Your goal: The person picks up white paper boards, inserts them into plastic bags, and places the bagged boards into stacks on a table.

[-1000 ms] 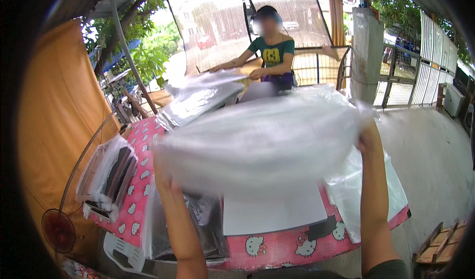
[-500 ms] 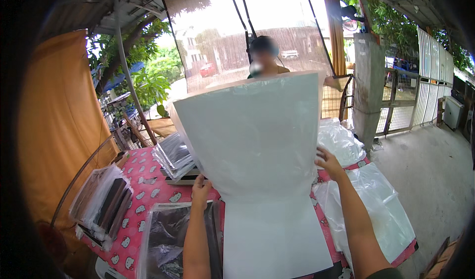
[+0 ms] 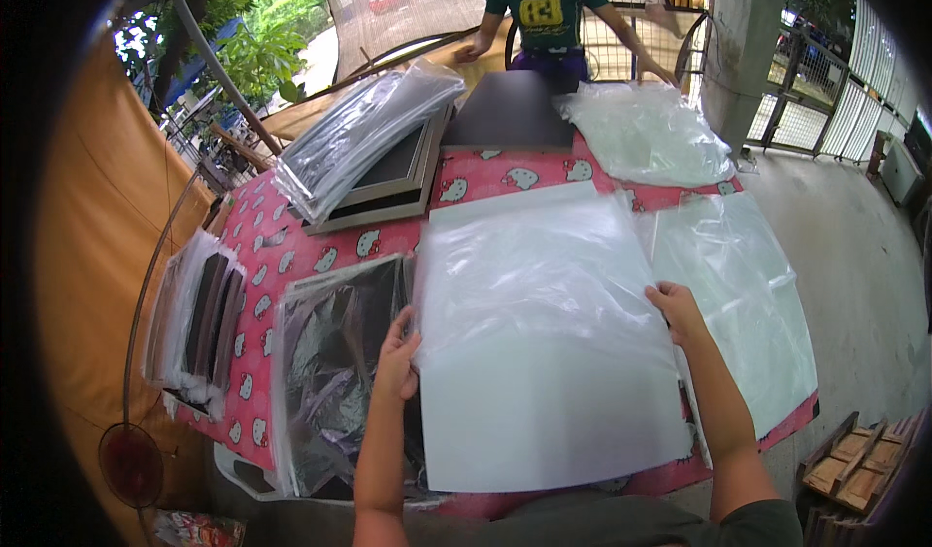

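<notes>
Clear sleeve [image 3: 529,270] lies across upper part of white board [image 3: 553,416] on pink tablecloth [image 3: 485,166]; right hand [image 3: 679,312] fingers pinched on its edge, left hand [image 3: 395,363] finger closure indeterminate; uneven pull might snag a corner, tearing film.

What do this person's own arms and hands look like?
The left hand and right hand are ungloved, with no watch or bracelet visible. Both forearms are bare, without cables or visible markings. A dark sleeve shows on the right arm.
</notes>
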The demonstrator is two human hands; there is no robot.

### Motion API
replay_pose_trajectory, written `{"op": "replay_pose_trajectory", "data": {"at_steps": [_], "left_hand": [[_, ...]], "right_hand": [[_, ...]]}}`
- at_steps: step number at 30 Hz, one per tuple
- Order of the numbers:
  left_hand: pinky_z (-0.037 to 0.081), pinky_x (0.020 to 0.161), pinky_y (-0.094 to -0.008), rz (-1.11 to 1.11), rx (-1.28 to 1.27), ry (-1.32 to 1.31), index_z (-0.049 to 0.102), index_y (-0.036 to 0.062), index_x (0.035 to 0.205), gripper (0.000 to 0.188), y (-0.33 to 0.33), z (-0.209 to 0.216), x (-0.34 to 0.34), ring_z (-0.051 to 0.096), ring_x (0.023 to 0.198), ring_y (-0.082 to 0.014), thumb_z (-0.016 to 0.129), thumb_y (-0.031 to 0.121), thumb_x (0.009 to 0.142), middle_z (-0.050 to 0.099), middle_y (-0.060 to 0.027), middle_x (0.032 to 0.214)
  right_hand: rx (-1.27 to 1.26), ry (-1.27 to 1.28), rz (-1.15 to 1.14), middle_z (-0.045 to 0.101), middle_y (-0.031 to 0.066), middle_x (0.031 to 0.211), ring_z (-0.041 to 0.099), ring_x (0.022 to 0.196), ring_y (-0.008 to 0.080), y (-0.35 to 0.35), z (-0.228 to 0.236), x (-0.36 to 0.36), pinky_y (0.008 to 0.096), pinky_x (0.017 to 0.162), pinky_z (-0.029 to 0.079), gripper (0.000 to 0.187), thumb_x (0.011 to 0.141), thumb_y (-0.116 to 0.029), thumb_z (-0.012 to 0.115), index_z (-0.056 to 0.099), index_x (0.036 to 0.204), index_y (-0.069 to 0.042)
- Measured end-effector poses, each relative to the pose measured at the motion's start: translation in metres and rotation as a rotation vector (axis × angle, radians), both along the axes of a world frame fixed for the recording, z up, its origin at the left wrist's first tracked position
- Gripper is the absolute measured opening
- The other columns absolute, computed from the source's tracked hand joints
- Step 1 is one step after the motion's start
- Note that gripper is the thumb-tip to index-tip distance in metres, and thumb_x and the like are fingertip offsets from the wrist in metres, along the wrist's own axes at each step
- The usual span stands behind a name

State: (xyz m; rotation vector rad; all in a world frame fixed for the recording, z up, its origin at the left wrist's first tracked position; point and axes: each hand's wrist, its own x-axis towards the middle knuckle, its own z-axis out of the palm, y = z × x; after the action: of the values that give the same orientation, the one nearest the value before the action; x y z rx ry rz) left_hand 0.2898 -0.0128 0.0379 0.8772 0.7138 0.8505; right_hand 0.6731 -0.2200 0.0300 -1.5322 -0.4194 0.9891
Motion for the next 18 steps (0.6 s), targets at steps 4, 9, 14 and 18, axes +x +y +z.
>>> {"op": "replay_pose_trajectory", "data": {"at_steps": [4,9,14,18], "left_hand": [[0.046,0.079,-0.0288,-0.157,0.178,0.203,0.018,0.0076,0.135,0.077,-0.056,-0.009,-0.043,0.055,0.095,-0.0209,0.063,0.005,0.073,0.048,-0.0131,0.117],[0.048,0.074,-0.0310,0.059,0.473,0.535,0.024,0.0072,0.131,0.084,-0.123,0.002,-0.062,0.058,0.088,-0.0241,0.068,0.000,0.060,0.049,-0.0145,0.115],[0.046,0.061,-0.0307,0.120,0.494,1.104,0.045,0.0045,0.114,0.049,-0.098,0.018,-0.029,0.059,0.066,-0.0189,0.055,0.002,0.066,0.061,-0.0142,0.079],[0.040,0.049,-0.0318,0.315,0.692,1.077,0.049,0.0044,0.111,0.042,-0.106,0.001,-0.057,0.050,0.048,-0.0170,0.050,0.004,0.069,0.053,-0.0119,0.056]], "right_hand": [[0.064,-0.054,0.145,0.052,0.0152,0.109,0.051,0.097,0.0209,-0.066,-0.004,-0.039,0.0313,0.080,0.043,0.053,0.073,-0.012,0.063,0.040,0.119,0.001],[-0.012,-0.468,0.388,0.042,0.0204,0.123,0.043,0.112,0.0267,-0.135,0.038,-0.104,0.0369,0.093,0.036,0.091,0.056,-0.015,0.076,0.025,0.131,-0.007],[-0.150,-0.571,0.159,0.056,0.0161,0.105,0.057,0.093,0.0256,-0.132,-0.014,-0.092,0.0299,0.073,0.046,0.071,0.058,-0.003,0.072,0.040,0.121,-0.006],[-0.151,-0.771,0.087,0.058,0.0120,0.068,0.059,0.063,0.0209,-0.142,-0.001,-0.090,0.0287,0.058,0.045,0.040,0.070,0.000,0.058,0.053,0.109,-0.005]]}}
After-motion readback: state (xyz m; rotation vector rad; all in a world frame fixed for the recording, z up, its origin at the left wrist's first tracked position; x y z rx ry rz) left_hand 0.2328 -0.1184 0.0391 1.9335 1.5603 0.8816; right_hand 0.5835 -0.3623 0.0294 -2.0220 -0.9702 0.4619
